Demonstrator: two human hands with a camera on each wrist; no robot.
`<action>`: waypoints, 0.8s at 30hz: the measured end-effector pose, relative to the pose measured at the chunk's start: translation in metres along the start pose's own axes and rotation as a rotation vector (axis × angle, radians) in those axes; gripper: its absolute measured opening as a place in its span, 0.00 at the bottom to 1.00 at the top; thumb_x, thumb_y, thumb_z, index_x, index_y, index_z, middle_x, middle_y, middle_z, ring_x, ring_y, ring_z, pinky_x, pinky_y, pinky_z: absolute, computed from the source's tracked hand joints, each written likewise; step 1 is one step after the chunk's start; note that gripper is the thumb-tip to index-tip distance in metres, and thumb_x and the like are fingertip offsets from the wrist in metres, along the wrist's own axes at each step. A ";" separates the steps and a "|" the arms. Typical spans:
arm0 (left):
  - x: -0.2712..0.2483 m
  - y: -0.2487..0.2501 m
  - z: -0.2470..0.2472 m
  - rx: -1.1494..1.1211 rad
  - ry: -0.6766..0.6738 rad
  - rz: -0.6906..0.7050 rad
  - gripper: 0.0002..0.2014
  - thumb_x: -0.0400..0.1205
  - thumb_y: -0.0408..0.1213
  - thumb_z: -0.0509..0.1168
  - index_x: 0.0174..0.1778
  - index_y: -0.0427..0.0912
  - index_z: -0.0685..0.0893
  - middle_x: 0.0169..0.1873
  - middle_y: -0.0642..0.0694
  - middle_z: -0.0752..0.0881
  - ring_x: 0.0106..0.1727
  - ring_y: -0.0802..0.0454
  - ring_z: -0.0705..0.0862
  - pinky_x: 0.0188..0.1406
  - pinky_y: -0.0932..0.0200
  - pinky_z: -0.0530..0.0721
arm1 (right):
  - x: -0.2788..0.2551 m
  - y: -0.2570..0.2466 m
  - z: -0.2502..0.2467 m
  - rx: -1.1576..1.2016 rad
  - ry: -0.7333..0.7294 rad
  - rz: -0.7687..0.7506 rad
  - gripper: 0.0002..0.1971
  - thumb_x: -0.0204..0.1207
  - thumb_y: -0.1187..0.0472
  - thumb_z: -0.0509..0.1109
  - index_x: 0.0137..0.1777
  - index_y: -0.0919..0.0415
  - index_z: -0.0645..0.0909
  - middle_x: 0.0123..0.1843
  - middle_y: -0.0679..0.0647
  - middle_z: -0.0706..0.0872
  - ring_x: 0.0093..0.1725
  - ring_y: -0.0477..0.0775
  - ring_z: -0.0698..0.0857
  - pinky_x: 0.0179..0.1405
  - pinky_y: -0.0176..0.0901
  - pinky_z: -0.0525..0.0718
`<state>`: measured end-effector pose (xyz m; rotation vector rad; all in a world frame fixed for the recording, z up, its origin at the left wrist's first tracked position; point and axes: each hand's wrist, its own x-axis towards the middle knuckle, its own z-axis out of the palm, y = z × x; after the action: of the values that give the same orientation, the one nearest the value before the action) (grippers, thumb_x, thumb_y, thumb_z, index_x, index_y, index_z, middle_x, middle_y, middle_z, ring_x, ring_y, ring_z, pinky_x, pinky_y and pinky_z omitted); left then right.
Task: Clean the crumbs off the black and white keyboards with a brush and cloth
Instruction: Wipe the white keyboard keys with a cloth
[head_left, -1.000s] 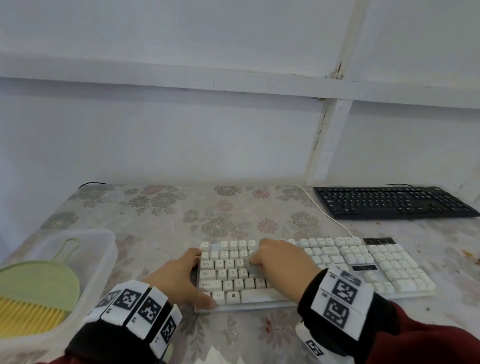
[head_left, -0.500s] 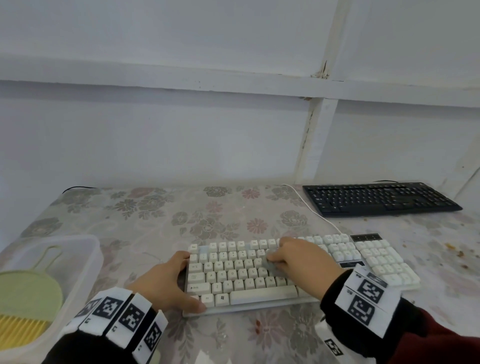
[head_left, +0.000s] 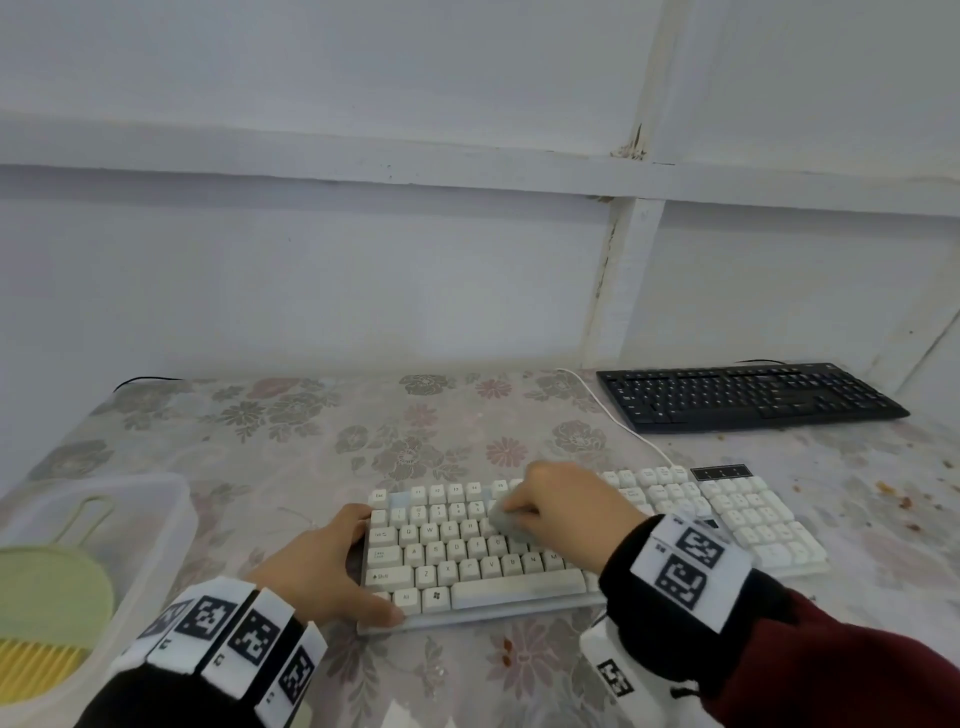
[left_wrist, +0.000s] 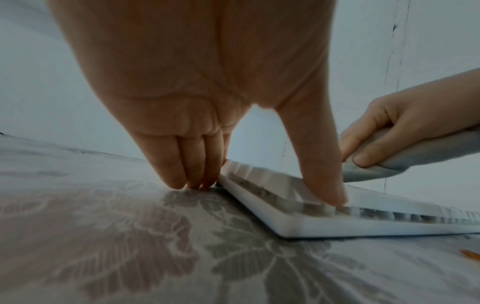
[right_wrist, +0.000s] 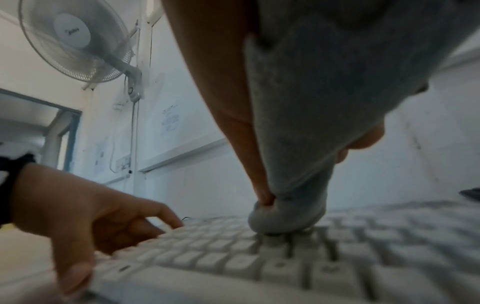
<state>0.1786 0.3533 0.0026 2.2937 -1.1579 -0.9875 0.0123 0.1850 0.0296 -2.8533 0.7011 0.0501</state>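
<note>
White keyboard (head_left: 597, 540) sits lower centre of frame on the floral table (head_left: 311, 431), long axis left-right, slightly skewed, right end further up-frame. Black keyboard (head_left: 748, 397) upper right, same orientation, well apart. Left hand (head_left: 317, 569) braces the white board's left end: thumb on the front corner, fingers straight against the side edge. Right hand (head_left: 566, 512) clenched round a grey cloth (head_left: 506, 519), pressing it on the upper key rows. Versus 0.5 s ago: cloth hand is further up the rows; left hand unchanged.
</note>
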 end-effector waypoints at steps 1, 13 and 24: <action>0.000 0.000 0.000 -0.003 -0.001 0.001 0.46 0.64 0.46 0.80 0.73 0.57 0.60 0.48 0.70 0.75 0.51 0.67 0.77 0.47 0.72 0.71 | 0.004 -0.002 0.006 -0.041 -0.001 -0.020 0.25 0.82 0.55 0.59 0.21 0.54 0.63 0.27 0.47 0.64 0.26 0.49 0.70 0.28 0.30 0.66; -0.002 0.002 0.000 0.026 0.008 0.003 0.44 0.65 0.47 0.80 0.72 0.58 0.60 0.50 0.70 0.73 0.54 0.63 0.76 0.46 0.71 0.70 | -0.007 0.026 0.001 -0.118 0.023 0.188 0.21 0.81 0.59 0.59 0.24 0.57 0.64 0.32 0.49 0.74 0.26 0.48 0.71 0.44 0.41 0.83; -0.001 0.001 -0.001 0.013 0.006 0.001 0.44 0.64 0.48 0.80 0.71 0.59 0.61 0.52 0.69 0.74 0.55 0.63 0.77 0.52 0.67 0.71 | -0.015 0.036 0.007 -0.145 -0.021 0.077 0.13 0.80 0.63 0.60 0.34 0.54 0.78 0.37 0.43 0.69 0.33 0.45 0.73 0.38 0.34 0.75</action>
<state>0.1783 0.3536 0.0045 2.3042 -1.1673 -0.9751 -0.0172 0.1625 0.0170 -2.9568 0.8352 0.1479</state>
